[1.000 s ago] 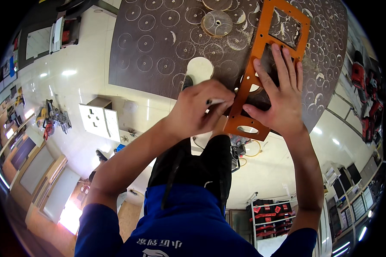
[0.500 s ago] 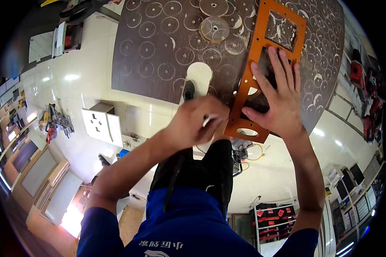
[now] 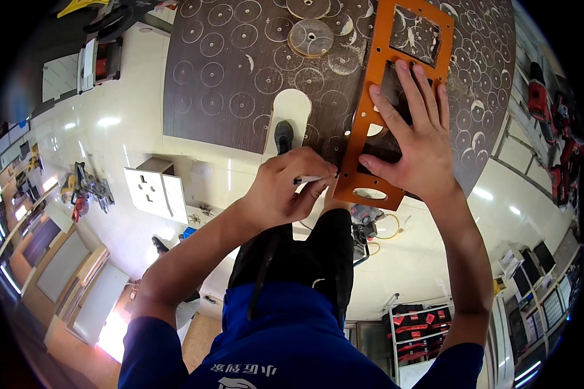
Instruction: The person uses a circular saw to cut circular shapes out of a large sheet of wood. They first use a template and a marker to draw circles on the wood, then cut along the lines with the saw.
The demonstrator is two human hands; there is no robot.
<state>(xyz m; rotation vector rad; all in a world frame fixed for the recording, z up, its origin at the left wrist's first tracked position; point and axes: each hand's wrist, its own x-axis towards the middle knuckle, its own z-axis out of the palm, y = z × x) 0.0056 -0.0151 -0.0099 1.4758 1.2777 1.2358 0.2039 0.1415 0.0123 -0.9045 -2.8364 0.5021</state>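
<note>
Where the orange template (image 3: 374,71) lies: on the brown board (image 3: 230,133)
My right hand (image 3: 423,152): spread across it, grasping nothing
My left hand (image 3: 280,183): pinching a pen-like tool (image 3: 309,179) by the template's edge
Rings (image 3: 242,105): already scored; what's left, I can't tell

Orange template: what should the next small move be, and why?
Probably to draw the pen-like tool a little way along the left edge of the orange template. The left hand pinches the tool beside that edge, near its lower end, and the right hand lies spread on the template, which could steady it. Whether the tip touches anything is unclear.
</note>
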